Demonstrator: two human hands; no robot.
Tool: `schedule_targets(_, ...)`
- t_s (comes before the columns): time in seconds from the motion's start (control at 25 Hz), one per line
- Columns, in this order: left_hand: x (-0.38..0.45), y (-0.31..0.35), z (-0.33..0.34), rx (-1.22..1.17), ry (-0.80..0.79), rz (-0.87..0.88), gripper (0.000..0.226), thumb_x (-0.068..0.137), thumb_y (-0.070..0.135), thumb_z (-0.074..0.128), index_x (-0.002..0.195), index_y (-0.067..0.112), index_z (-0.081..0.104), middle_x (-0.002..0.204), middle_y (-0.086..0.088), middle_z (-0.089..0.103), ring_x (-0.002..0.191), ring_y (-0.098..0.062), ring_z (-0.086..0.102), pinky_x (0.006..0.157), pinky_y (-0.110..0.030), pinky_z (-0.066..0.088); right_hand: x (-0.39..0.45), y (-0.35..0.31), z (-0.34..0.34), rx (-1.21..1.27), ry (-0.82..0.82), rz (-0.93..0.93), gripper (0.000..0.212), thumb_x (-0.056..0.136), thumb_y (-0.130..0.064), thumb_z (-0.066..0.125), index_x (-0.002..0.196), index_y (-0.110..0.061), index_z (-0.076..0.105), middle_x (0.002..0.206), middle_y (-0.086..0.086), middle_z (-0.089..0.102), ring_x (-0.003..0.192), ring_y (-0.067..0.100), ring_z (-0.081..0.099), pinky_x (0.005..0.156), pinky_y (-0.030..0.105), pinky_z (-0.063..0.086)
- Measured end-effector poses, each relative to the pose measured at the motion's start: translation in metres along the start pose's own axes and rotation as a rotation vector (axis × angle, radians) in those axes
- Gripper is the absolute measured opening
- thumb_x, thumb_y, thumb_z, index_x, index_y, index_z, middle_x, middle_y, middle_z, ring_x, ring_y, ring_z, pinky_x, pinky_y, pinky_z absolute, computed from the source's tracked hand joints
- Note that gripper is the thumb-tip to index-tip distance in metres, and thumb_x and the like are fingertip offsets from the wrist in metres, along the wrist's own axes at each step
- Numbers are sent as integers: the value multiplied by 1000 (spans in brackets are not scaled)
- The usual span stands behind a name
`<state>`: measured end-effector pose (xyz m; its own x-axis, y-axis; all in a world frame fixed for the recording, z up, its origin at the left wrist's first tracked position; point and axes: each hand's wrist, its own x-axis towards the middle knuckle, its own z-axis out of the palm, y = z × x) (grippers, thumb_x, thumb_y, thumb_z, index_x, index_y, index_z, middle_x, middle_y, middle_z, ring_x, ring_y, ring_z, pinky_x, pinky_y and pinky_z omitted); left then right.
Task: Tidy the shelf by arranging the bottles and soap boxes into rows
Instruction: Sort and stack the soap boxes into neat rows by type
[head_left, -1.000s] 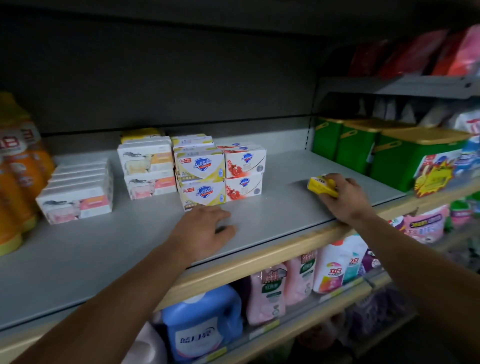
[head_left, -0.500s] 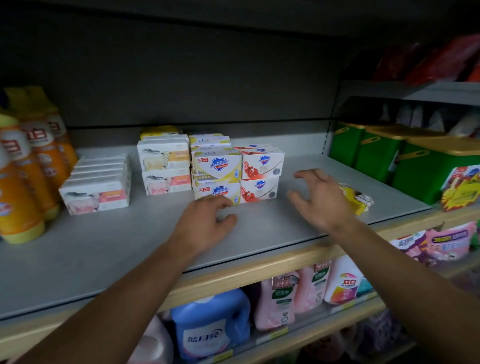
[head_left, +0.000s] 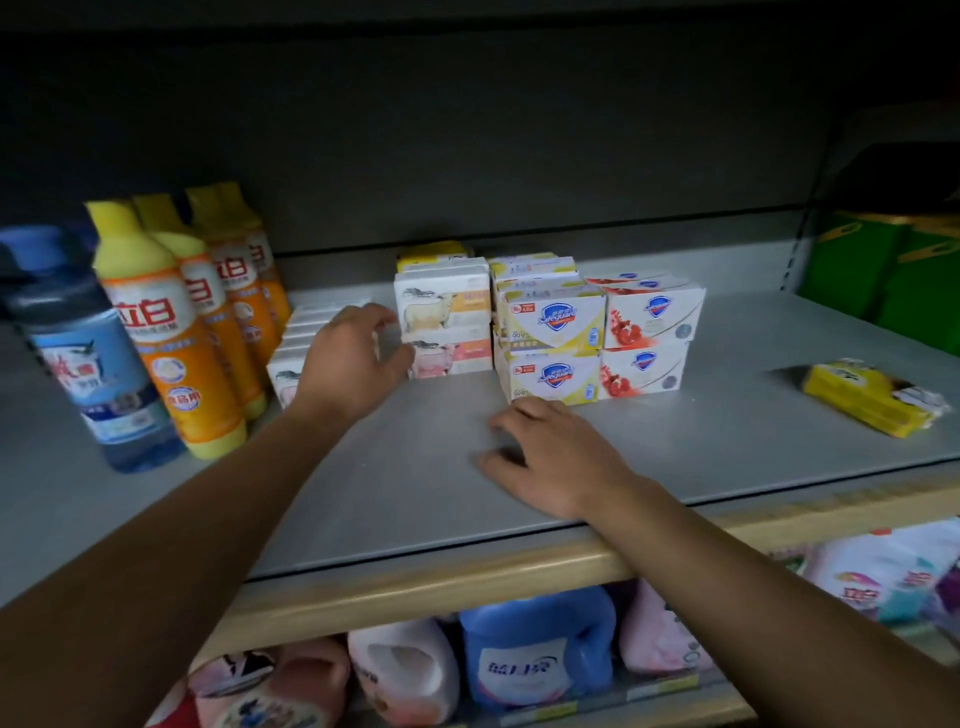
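My left hand reaches over the near end of a row of white soap boxes. Its fingers are spread and its thumb lies close to the stacked sheep-print boxes; it grips nothing. Stacked blue-shield soap boxes, yellow and red, stand to the right of those. My right hand rests loosely on the grey shelf just in front of them, holding nothing. A yellow soap packet lies alone at the right. Orange bottles with yellow caps and a blue bottle stand at the left.
Green boxes fill the neighbouring shelf bay at the right. The shelf has a wooden front edge. Below it stand a blue detergent jug and pink refill pouches.
My right hand let go of the yellow packet and moved left onto the shelf before the blue-shield boxes. My left hand rose from the shelf to the white box row. The view swung left.
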<state>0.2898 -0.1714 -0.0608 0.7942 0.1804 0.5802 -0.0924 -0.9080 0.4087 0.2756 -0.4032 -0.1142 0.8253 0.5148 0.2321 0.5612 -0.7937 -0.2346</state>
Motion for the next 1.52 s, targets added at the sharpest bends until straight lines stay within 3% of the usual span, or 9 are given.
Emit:
schedule_targets(0.12,30,-4,11,42,-4,-27,54,86,34,70,135,24,50,137,-6,50,118,-28,53,90,-38,50,1,2,6,-7,41,-9,60,88,-65,40,133,-27,51,134,-5,49,125,20,40,104,35,33)
schedule_targets(0.28,68,-1,29,162,-150,-53,79,86,42,69,150,25,27,150,-7,33,134,-34,34,108,-48,36,1,4,9,-1,51,-10,61,86,-67,36,133,-31,49,134,-9,48,125,18,38,103,34,31)
schedule_targets(0.6,62,7,40,262,114,40,59,81,37,76,127,15,48,128,-11,54,116,-32,47,96,-44,43,2,4,7,4,40,-4,66,81,-69,29,133,-32,48,132,-11,48,122,17,36,100,33,31)
schedule_targets(0.72,42,17,23,45,119,60,46,81,24,77,114,22,45,117,-7,62,107,-27,57,85,-40,53,3,3,5,11,37,-2,60,84,-65,38,131,-30,51,131,-10,50,122,18,38,102,34,33)
schedule_targets(0.96,-26,5,-31,-492,56,-72,50,81,16,77,117,37,48,112,11,62,96,-5,64,71,-22,59,-1,-8,-7,182,156,-49,62,79,-54,58,135,-29,45,130,-7,50,121,17,47,100,33,42)
schedule_targets(1.08,-51,-13,-41,-780,-47,-201,49,85,10,72,127,27,54,110,1,64,97,-14,67,74,-31,61,15,-32,-13,394,307,-141,89,69,-47,70,145,-32,26,140,-9,36,124,12,44,100,28,40)
schedule_targets(1.16,-61,-20,-38,-952,-87,-296,44,88,6,67,127,22,56,112,-10,65,102,-27,67,76,-37,61,30,-50,-11,356,297,-208,99,65,-42,74,147,-33,19,146,-11,27,130,12,35,103,31,36)
schedule_targets(1.36,-64,-34,-29,-1177,-33,-426,37,92,7,63,127,14,56,115,-16,67,98,-29,71,73,-42,60,58,-65,11,330,353,-213,86,73,-15,72,147,-28,31,142,-7,37,126,11,41,95,22,37)
schedule_targets(1.52,-60,-38,-25,-1220,-59,-401,26,93,11,61,119,18,62,109,-9,73,95,-24,72,68,-34,60,60,-58,22,457,405,-239,79,77,-17,73,143,-32,32,134,-10,40,119,8,47,93,20,40)
